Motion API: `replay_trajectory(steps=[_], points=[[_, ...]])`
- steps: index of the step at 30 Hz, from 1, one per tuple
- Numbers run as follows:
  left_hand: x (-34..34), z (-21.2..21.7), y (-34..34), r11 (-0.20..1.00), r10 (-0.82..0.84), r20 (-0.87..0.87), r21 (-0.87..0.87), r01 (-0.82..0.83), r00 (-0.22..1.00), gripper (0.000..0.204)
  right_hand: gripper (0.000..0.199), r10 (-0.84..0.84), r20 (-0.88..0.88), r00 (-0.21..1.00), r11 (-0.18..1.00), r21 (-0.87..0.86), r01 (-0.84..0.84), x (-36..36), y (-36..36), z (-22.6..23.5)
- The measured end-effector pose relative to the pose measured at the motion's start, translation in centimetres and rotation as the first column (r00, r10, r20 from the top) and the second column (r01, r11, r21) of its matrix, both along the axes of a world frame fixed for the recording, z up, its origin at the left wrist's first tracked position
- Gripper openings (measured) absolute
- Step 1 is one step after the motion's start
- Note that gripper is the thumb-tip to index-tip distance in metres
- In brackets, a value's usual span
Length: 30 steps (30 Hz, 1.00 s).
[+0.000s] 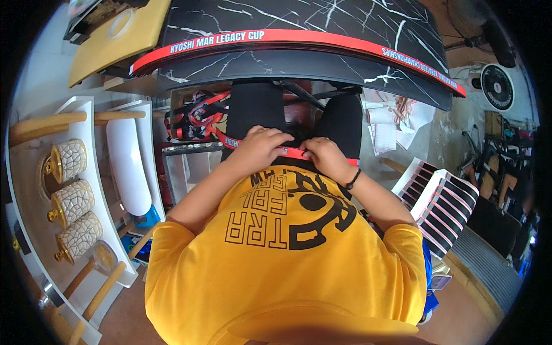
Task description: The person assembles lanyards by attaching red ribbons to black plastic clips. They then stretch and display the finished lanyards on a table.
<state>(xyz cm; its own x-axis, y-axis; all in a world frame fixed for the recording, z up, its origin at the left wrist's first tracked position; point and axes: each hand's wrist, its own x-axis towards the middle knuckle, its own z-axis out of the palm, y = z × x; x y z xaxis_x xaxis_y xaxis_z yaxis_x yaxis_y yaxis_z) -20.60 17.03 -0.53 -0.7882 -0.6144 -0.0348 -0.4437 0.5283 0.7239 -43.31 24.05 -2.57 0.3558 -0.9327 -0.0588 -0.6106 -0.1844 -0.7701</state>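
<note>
A red printed ribbon is stretched across my lap, over my black-trousered legs. My left hand is closed on it, the thumb and fingers near its middle. Just to the right, my right hand pinches the same ribbon between thumb and fingers. A short length shows between the two hands, and its ends run out past both wrists. Ahead of me, a bundle of long red printed ribbons lies in a curve across a black marble-patterned table.
At left, a box holds tangled red and black straps. A white shelf carries gold-and-white canisters. Printed papers lie right of my legs, near a striped black-and-white object. A fan stands at far right.
</note>
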Motion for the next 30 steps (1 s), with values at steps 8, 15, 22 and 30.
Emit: replay_trajectory(steps=[8,15,22,30], points=[[-1.6,-1.0,0.5,1.000,-0.027,0.012,0.006,0.027,1.000,0.034,0.006,-0.032,-0.069,0.997,0.981,-0.191,0.018,0.3,0.0,1.3],[-0.5,2.1,-0.6,0.965,-0.116,0.087,0.248,0.091,0.989,0.033,0.007,-0.106,0.029,0.994,0.956,0.278,0.094,-0.6,-0.8,4.3],[7.6,5.4,-4.0,0.961,-0.097,0.129,0.268,0.059,0.987,0.024,0.007,-0.040,-0.009,0.999,0.982,0.187,0.041,-3.0,-2.6,6.3],[7.9,4.6,-4.7,0.975,-0.065,0.243,0.224,0.009,0.968,0.043,0.013,-0.058,0.033,0.998,0.966,0.255,0.048,-5.1,-3.5,8.6]])
